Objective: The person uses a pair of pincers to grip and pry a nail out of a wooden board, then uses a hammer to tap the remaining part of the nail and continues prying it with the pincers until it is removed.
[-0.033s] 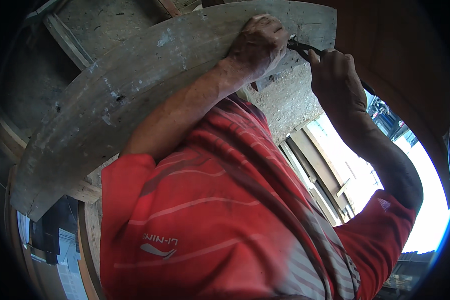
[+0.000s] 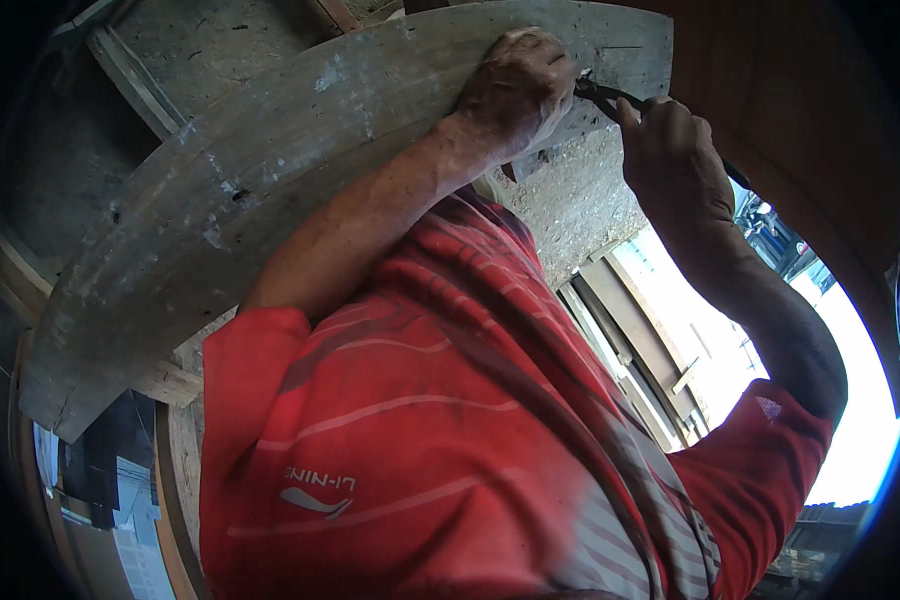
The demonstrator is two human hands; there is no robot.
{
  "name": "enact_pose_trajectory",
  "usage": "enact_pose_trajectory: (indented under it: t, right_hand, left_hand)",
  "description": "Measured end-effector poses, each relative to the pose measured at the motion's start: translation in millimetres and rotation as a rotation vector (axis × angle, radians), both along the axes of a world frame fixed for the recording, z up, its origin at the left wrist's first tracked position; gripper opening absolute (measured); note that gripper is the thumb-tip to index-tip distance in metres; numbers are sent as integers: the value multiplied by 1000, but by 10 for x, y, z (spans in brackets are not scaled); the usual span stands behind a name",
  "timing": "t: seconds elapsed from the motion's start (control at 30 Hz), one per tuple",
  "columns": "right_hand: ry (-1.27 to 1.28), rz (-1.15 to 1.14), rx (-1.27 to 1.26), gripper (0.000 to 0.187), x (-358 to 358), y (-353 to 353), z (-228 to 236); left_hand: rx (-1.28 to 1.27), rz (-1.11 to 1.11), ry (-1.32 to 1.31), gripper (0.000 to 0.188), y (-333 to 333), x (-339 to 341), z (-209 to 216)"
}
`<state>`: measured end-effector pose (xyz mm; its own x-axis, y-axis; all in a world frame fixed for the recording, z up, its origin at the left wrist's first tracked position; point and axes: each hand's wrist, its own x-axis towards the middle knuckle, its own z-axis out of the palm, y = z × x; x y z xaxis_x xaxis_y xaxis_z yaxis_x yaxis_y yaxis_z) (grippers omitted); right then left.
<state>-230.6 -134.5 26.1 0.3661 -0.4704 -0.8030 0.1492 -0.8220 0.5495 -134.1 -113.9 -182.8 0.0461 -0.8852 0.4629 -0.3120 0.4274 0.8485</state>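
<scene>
Across the upper part of the head view lies a long grey wooden board [image 2: 300, 120], scuffed and spotted with pale paint. My left hand [image 2: 520, 85] rests on it near its right end, fingers curled closed; whatever they may hold is hidden. Just right of it, my right hand [image 2: 673, 150] is closed around a dark, slim, curved tool [image 2: 605, 95]. The tool's tip meets the board beside my left knuckles, at a small pale damaged spot. Its other end shows behind my right wrist. The tool's exact kind is not clear.
A brown panel [image 2: 800, 120] rises on the right. Several wooden planks [image 2: 635, 340] lie on the ground below my right arm. A timber piece [image 2: 135, 85] stands at upper left, and a wooden block [image 2: 168, 383] sits under the board's left end.
</scene>
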Motion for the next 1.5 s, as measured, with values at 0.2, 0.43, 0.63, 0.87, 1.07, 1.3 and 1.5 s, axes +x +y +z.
enact_pose_trajectory:
  t: [0.2,0.43,0.63,0.87,1.07,1.3,1.5]
  right_hand:
    - [-186,-150,87,46,-244,-149,3]
    - [-240,-455,114,63,-455,-184,45]
    - [-438,-599,158,67,-811,-125,6]
    - [-544,-1686,267,35,-1014,-131,84]
    - [-937,-1894,459,35,-984,-27,137]
    - [-1650,-1720,825,51,-1251,-2,198]
    - [-2136,-1531,460,40,-1143,37,-104]
  left_hand:
    - [-13,-12,27,9,6,15,-5]
    - [6,-33,-1,9,5,8,27]
    - [2,-12,-2,10,15,18,5]
    - [31,-72,-102,18,15,44,8]
    - [-37,-257,-50,39,-89,-64,253]
    - [347,-685,-168,25,-618,-113,679]
    - [77,-702,-271,21,-704,-150,630]
